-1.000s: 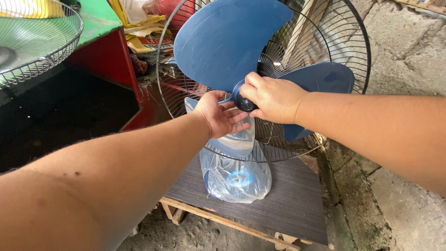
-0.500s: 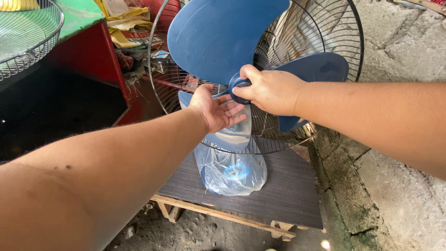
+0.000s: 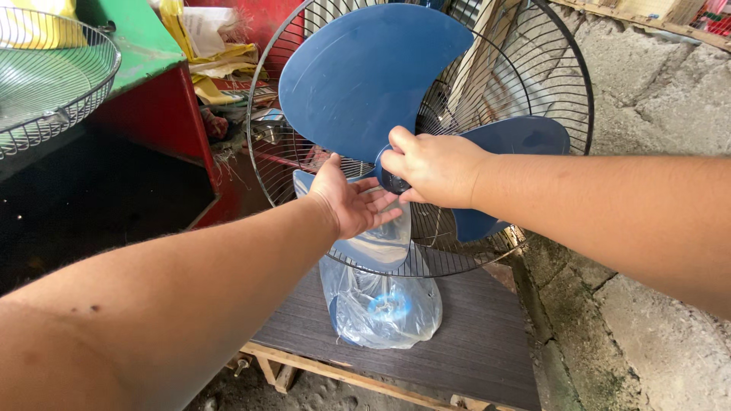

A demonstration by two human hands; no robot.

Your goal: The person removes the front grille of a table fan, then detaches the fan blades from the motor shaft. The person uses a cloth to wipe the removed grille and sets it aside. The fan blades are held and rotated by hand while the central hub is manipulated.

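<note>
A stand fan faces me with its front guard off. Its blue three-blade propeller [image 3: 365,76] sits inside the round wire rear guard [image 3: 548,76]. My right hand [image 3: 430,167] is closed around the dark hub cap at the centre of the blades. My left hand [image 3: 350,202] lies flat, palm up, against the lower blade [image 3: 381,243], fingers spread. The fan's base [image 3: 384,308] is wrapped in a clear plastic bag and stands on a dark board [image 3: 472,342].
A loose wire front guard [image 3: 53,84] rests on a green and red bench [image 3: 145,53] at the upper left. Yellow rags and clutter [image 3: 213,61] lie behind the fan. A rough concrete wall [image 3: 655,99] runs along the right. A wooden pallet edge [image 3: 343,373] shows under the board.
Both hands stay on the fan. My left hand has shifted slightly along the lower blade, and my head has moved so the fan sits a little more to the right.
</note>
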